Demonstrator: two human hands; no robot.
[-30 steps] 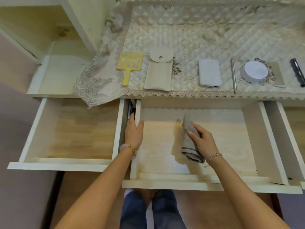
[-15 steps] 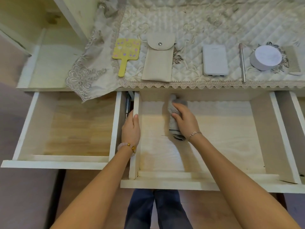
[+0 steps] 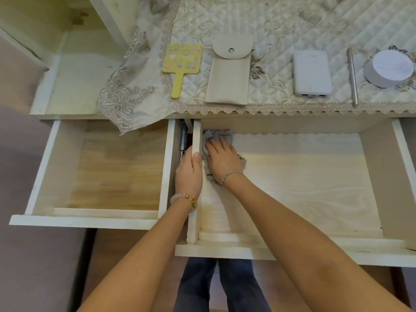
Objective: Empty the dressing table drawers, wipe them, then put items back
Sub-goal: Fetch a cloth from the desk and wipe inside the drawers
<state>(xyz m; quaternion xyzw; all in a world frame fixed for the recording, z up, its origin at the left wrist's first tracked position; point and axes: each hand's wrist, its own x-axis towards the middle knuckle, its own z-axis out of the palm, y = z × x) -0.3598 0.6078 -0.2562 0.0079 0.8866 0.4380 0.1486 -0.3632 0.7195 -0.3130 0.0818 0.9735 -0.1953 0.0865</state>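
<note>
Our right grip [image 3: 224,158], fingers straight, presses the cloth [image 3: 217,134] beneath it in the middle drawer [image 3: 304,176]. Our left grip [image 3: 189,174] clasps the side wall [image 3: 196,138] alongside. Bunched cloth could skip the corner.

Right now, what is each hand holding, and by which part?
The left hand grips the top edge of the middle drawer's left wall. The right hand presses flat on a grey cloth in that drawer's back left corner.

No legible text -- yellow mirror [image 3: 182,59] print too blurred.
</note>
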